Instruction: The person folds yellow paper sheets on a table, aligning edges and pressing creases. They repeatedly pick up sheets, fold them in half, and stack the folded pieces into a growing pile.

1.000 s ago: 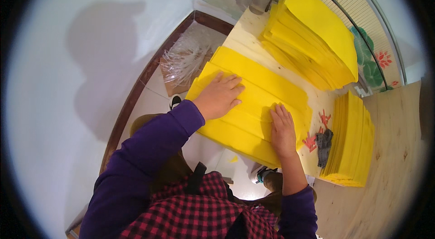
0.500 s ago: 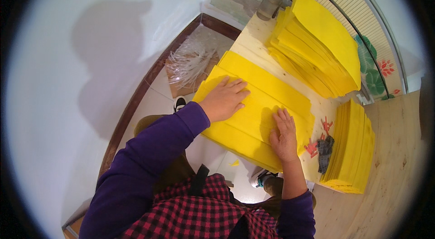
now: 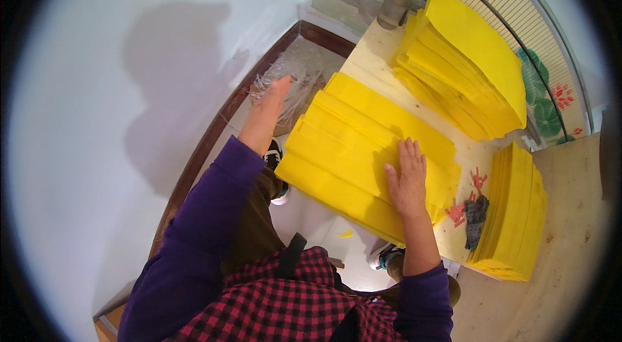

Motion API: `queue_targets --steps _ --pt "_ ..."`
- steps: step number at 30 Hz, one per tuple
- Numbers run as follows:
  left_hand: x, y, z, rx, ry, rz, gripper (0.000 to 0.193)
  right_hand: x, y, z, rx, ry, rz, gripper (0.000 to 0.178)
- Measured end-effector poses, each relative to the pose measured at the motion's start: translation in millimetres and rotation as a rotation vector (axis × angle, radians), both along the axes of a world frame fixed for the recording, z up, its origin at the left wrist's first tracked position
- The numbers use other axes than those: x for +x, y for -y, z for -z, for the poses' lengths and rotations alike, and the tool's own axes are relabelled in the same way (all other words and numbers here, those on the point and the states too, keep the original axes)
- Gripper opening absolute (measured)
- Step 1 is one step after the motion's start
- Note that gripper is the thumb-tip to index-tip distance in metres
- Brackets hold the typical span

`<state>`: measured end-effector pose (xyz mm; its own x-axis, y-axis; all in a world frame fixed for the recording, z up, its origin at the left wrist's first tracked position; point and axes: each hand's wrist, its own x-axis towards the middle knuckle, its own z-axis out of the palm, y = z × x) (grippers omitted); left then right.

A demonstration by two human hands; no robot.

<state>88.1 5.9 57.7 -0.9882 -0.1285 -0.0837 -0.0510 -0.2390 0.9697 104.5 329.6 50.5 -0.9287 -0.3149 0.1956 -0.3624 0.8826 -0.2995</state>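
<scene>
Several yellow felt-like sheets (image 3: pixel 343 148) lie overlapped in steps on the wooden table in front of me, their near edge reaching over the table's edge. My right hand (image 3: pixel 408 180) rests flat on their right part, fingers stretched out, holding nothing. Off the left end of the sheets, my left hand (image 3: pixel 267 112) is raised in the air. It shows edge-on with its fingers extended straight, and nothing is seen in it.
A tall yellow stack (image 3: pixel 460 63) stands at the back, another yellow stack (image 3: pixel 512 212) at the right. Between them and the sheets lie red scraps (image 3: pixel 456 212) and a dark grey cloth piece (image 3: pixel 476 222). A jar (image 3: pixel 396 5) stands far back; clear plastic strands (image 3: pixel 295 76) lie on the floor.
My left hand has lifted off the yellow sheets and moved left, past their end. My right hand stays on the sheets, its fingers a little further up. The view has shifted slightly.
</scene>
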Motion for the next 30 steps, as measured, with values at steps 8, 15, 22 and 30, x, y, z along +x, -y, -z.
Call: queue_targets --steps 8,15,22,30 --pt "-13.5 -5.0 16.4 0.205 0.084 0.137 0.086 1.2 -1.4 1.5 0.002 -0.012 0.012 0.060" --pt "-25.8 -16.3 22.9 0.373 0.040 0.180 0.087 0.8 -2.1 1.0 0.005 -0.025 0.016 0.059" --pt "-29.8 -21.6 31.3 0.314 -0.003 0.213 0.079 0.9 -2.8 5.2 -0.012 -0.024 0.020 0.056" --pt "-34.8 -15.4 42.3 0.113 -0.035 0.261 0.078 -1.3 0.3 -2.8 -0.005 -0.044 -0.016 0.062"
